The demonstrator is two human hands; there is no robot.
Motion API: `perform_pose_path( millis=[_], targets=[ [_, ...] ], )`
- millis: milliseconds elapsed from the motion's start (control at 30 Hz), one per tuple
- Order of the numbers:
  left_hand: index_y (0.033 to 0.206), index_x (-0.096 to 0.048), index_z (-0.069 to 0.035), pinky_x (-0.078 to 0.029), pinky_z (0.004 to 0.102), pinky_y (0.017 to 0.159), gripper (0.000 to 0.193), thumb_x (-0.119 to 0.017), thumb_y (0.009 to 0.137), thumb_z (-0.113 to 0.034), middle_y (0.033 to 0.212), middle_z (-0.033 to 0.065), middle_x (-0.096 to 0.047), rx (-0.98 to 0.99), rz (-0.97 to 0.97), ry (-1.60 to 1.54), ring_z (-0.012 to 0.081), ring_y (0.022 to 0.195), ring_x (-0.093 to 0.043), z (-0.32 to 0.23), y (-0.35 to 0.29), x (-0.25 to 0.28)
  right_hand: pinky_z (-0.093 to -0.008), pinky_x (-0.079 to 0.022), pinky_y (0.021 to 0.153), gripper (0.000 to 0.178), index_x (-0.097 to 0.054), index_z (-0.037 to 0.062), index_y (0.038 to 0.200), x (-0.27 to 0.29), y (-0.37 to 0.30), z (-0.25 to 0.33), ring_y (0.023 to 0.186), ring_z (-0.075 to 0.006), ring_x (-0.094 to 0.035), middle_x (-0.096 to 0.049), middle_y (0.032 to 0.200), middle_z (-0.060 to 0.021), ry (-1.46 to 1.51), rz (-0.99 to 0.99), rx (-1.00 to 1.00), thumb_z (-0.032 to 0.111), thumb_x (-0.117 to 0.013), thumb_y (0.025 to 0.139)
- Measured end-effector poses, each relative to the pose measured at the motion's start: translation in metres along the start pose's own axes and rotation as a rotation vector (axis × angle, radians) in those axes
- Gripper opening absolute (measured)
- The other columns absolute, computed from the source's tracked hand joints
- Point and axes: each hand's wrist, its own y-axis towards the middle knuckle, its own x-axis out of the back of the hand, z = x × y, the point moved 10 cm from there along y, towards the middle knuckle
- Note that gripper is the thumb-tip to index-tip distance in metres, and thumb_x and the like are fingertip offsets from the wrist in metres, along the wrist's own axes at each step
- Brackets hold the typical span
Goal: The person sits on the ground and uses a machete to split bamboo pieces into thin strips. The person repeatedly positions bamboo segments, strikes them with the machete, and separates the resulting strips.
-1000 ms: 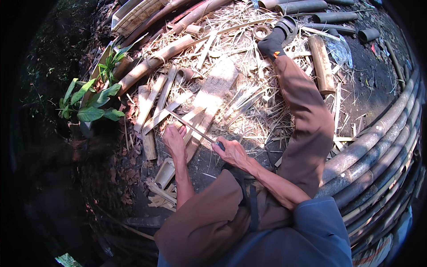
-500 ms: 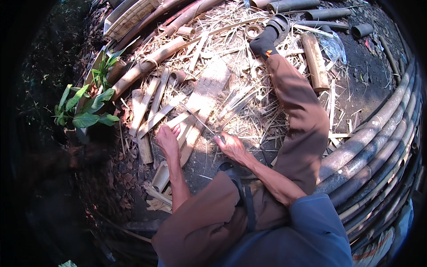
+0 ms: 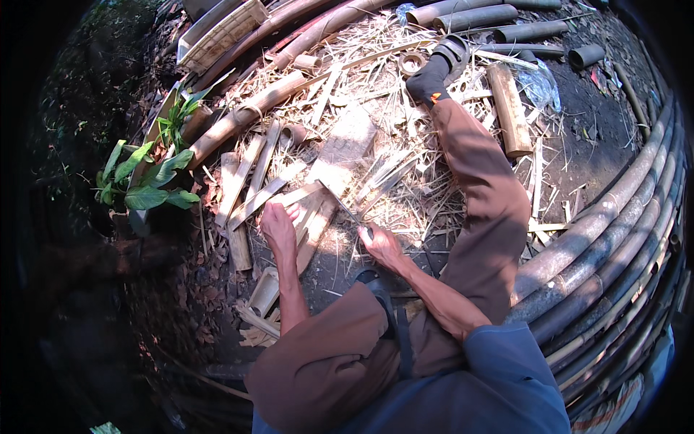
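Bamboo strip (image 3: pixel 306 192) juts rightward from your left hand (image 3: pixel 278 227), which seems to grip it; your right hand (image 3: pixel 383 247) grips the knife (image 3: pixel 340 202): angle this shallowly, press steadily, left hand well clear

Glare bleaches the shavings (image 3: pixel 405 137) — the murky left edge seems blurred.

The slim blade (image 3: pixel 338 200) looks like metal, the pale strip (image 3: pixel 307 191) like split wood or bamboo. The board (image 3: pixel 350 137) is worn wood; the poles (image 3: pixel 560 252) are smooth bamboo with a soft sheen. The trousers (image 3: pixel 481 173) are matt cloth, the crumpled bag (image 3: pixel 542 88) clear, glossy plastic.
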Motion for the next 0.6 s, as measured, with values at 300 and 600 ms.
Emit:
perform_pose_path(
  millis=[300, 600],
  targets=[
    [0.119, -0.049, 0.004, -0.049, 0.0288, 0.069, 0.031, -0.040, 0.097, -0.017, 0.086, 0.0118, -0.064, -0.007, -0.017, 0.191, 0.0168, 0.076, -0.064, 0.044, 0.010, 0.026, -0.0413, -0.046, 0.071, 0.052, -0.062, 0.0005, 0.098, 0.008, -0.004, 0.000, 0.073, -0.0307, -0.060, -0.062, 0.075, -0.0164, 0.281, -0.002, -0.057, 0.050, -0.048, 0.095],
    [0.137, -0.027, 0.002, -0.048, 0.0335, 0.065, 0.042, -0.029, 0.099, -0.016, 0.083, 0.0147, -0.065, -0.014, 0.123, 0.288, 0.0189, 0.070, -0.062, 0.019, -0.011, 0.008, -0.0489, -0.046, 0.056, 0.036, -0.058, 0.0018, 0.089, 0.013, -0.041, 0.076, 0.061, -0.0443, -0.061, -0.058, 0.063, -0.0241, -0.087, -0.158, 0.410, 0.037, -0.057, 0.095]
  ],
)
